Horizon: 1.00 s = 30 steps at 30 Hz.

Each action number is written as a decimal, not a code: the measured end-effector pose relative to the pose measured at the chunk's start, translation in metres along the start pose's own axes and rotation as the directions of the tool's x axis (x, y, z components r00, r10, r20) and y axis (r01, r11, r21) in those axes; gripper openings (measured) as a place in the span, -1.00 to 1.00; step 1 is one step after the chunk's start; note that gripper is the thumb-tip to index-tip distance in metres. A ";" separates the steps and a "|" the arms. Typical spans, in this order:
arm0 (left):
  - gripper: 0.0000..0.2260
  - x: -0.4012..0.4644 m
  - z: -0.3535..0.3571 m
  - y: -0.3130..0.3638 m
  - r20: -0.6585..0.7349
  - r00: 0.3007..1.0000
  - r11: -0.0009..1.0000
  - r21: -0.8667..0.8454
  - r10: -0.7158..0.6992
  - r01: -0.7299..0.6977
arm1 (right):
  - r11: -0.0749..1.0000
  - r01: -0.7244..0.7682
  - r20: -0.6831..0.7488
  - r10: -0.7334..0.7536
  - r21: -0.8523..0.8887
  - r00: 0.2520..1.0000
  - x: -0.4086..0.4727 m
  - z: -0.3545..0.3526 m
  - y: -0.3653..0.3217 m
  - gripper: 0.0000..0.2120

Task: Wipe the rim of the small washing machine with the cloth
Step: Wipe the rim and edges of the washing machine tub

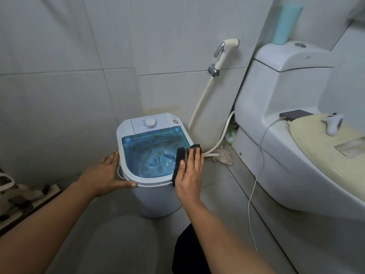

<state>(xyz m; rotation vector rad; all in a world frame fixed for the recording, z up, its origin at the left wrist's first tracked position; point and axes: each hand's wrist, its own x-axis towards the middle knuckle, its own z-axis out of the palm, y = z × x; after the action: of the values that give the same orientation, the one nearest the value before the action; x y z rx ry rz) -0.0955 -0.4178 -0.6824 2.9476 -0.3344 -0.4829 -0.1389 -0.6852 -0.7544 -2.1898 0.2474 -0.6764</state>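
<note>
The washer (156, 165) is standing on the floor by the toilet (296, 135), its rim (123, 163) partly under the cloth (179, 161). The right hand (190, 175) is pressing the cloth flat, fingers extended, onto the rim's right edge, while the left hand (106, 173) is lying open against the left side. Being draped inward and only pressed, the cloth is likely risking a slip into the tub.
</note>
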 end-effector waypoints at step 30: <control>0.19 0.006 0.038 -0.024 -0.245 0.966 0.960 -0.241 0.082 -0.142 | 0.699 0.626 0.365 -0.514 -0.345 0.776 -0.054 -0.001 -0.012 -0.46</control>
<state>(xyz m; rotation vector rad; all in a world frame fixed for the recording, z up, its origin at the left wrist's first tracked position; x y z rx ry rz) -0.0980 -0.3994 -0.7238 2.6771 -0.3774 -0.1480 -0.1850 -0.6574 -0.7653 -2.8089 -0.4985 -0.7209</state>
